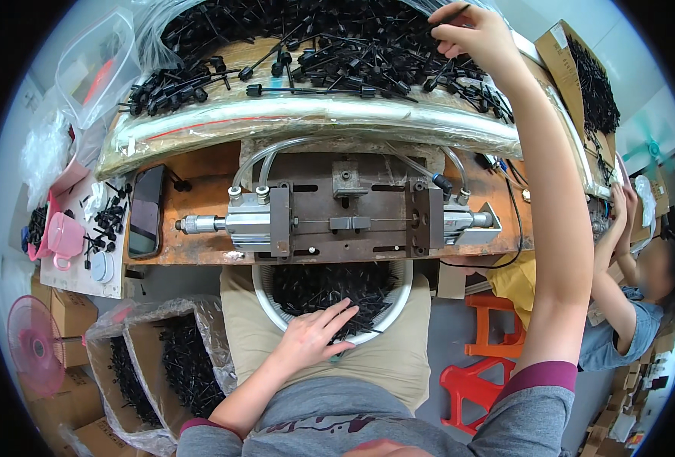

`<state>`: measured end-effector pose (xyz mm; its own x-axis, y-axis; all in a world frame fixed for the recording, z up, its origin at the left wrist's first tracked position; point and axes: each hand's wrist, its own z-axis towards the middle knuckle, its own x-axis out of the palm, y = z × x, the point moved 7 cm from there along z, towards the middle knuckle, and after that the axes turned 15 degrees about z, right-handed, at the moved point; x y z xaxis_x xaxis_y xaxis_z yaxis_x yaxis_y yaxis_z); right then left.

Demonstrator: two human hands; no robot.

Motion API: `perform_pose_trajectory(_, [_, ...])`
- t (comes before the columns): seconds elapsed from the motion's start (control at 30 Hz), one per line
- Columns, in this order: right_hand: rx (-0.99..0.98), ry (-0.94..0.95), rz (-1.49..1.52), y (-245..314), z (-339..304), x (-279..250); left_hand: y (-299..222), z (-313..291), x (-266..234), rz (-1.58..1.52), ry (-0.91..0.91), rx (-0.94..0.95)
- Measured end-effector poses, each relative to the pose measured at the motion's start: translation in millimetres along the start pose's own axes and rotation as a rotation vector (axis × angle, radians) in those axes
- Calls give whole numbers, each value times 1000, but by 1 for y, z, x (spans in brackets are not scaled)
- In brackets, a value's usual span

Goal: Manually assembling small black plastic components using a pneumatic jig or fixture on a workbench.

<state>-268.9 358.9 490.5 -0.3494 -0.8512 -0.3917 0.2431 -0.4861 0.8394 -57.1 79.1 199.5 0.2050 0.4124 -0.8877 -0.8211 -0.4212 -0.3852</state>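
My left hand [318,335] lies with its fingers spread over the near rim of a white basket [260,298] in my lap. Its fingertips rest at the edge of thin black plastic parts [318,286] that fill the basket. My right arm is stretched far forward. At its end my right hand [474,38] pinches a slim black rod-like part [450,14] at the right end of a large heap of black stemmed parts with thick heads [352,46]. Between the hands stands a metal fixture [349,202] with pneumatic cylinders [250,228]; a thin rod spans its middle.
A plastic-wrapped ledge [307,114] borders the heap. On the left are a phone [147,209], a pink cup [65,234], a pink fan [36,344] and cartons of black parts [189,365]. Red stools [470,392] and a co-worker [627,305] are on the right.
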Motion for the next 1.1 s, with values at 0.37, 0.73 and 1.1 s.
perform_pose_trajectory(0.37, [-119, -29, 569, 4, -67, -25, -17, 47, -114, -134, -501, 18])
perform_pose_trajectory(0.73, [456, 182, 964, -32, -230, 84, -22, 49, -141, -311, -468, -49])
perform_pose_trajectory(1.1, [148, -266, 711, -43, -266, 53, -5, 62, -115, 79, -513, -205])
